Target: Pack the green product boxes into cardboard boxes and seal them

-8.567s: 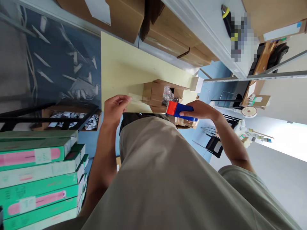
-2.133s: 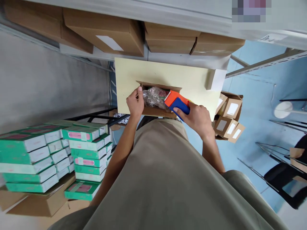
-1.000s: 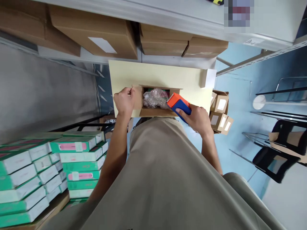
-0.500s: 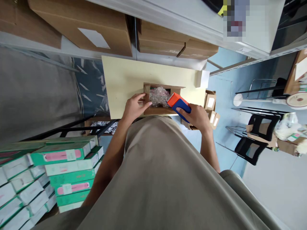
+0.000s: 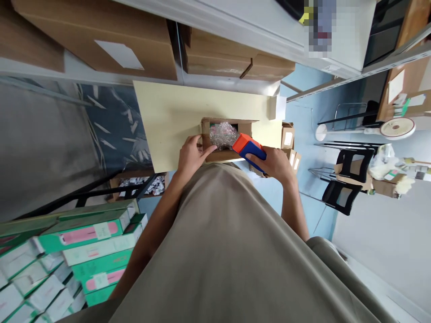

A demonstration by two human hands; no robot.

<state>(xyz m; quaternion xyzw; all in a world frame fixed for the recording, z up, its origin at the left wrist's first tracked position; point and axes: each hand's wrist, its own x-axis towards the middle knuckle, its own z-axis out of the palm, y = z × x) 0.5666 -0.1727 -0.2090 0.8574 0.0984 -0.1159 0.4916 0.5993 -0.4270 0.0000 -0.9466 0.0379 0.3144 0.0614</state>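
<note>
A small open cardboard box (image 5: 222,154) sits at the near edge of a pale yellow table (image 5: 168,112). Crinkled clear bubble wrap (image 5: 222,133) fills its inside. My left hand (image 5: 192,153) rests on the box's left end, fingers spread flat against the flap. An orange and blue tape dispenser (image 5: 249,149) is gripped in my right hand (image 5: 274,163), held over the box's right end.
Large brown cartons (image 5: 101,40) line a grey shelf behind the table. Stacked green and pink boxes (image 5: 84,242) sit at lower left. Small labelled cartons (image 5: 288,139) lie right of the table, with black chairs (image 5: 343,193) beyond. A small white box (image 5: 274,107) is on the table's right corner.
My left hand moved from the table left of the box back onto the box's left end. The right hand kept the tape dispenser over the right end. The view tilted.
</note>
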